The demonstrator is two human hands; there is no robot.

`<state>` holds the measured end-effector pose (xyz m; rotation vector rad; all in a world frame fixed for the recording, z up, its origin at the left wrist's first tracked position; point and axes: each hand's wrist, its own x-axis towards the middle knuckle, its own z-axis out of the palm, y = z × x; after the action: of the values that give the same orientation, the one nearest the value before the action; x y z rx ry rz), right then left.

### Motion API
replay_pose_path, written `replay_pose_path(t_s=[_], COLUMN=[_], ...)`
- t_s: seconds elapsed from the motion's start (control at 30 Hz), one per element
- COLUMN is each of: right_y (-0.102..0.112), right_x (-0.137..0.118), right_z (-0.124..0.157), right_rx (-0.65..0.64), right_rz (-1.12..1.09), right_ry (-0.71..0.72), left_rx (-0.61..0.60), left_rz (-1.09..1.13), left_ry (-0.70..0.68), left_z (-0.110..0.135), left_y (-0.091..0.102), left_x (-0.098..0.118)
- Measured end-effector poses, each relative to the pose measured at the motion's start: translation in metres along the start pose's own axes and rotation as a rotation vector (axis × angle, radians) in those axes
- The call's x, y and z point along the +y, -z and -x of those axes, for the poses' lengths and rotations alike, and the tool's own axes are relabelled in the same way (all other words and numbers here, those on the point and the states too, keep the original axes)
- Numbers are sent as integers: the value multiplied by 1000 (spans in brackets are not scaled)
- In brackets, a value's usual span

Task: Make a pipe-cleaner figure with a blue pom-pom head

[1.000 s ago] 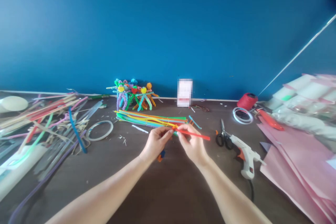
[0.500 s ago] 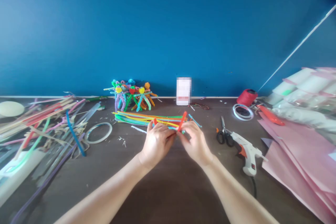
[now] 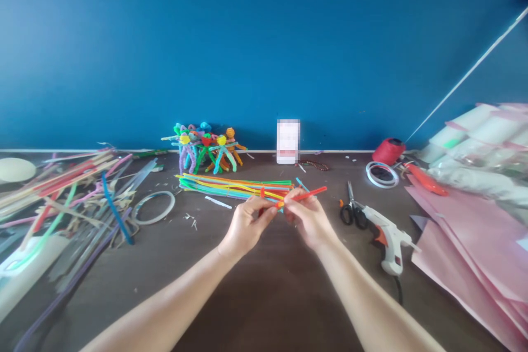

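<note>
My left hand (image 3: 247, 223) pinches an orange-red pipe cleaner (image 3: 315, 191) between thumb and fingers, near the middle of the table. Close by, my right hand (image 3: 307, 219) is closed on the same pipe cleaner, whose straight end sticks out to the right past the fingers. A small yellow-orange bit (image 3: 280, 205) shows between the fingertips. Part of the orange-red piece is hidden by both hands. Just behind them lies a bundle of coloured pipe cleaners (image 3: 223, 182). Several pipe-cleaner figures (image 3: 206, 148) stand against the wall.
Scissors (image 3: 350, 212) and a white glue gun (image 3: 390, 239) lie on the right, beside pink sheets (image 3: 457, 264). A red thread spool (image 3: 388, 151) and a ring (image 3: 382, 175) sit behind. Leftward are a tape roll (image 3: 154, 208) and piled sticks (image 3: 61, 192). A white card (image 3: 288, 143) stands at the back.
The orange-red end at my right hand has swung from upright to pointing right. My left hand has turned, with its thumb and fingertips now showing at the pinch.
</note>
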<state>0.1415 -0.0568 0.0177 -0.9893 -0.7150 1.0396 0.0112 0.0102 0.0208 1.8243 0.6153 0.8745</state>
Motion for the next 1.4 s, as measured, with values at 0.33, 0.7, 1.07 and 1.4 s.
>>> replay_pose_path(t_s=[0.33,0.7,1.07,1.4], right_y=[-8,-1,4,5], right_x=[1,-6,0,0], right_z=[12,15,-1,0], right_rx=[54,-76,-88,-91], right_rz=[838,1195,-11,-196], right_ry=[556,695,-165,-276], left_rx=[162,120,22,-130], left_rz=[63,-656,-572,-312], left_ry=[127,-353,-378,-150], left_z=[-2,1,2,2], left_y=[-2,5,3,1], left_x=[-14,-4,-3,4])
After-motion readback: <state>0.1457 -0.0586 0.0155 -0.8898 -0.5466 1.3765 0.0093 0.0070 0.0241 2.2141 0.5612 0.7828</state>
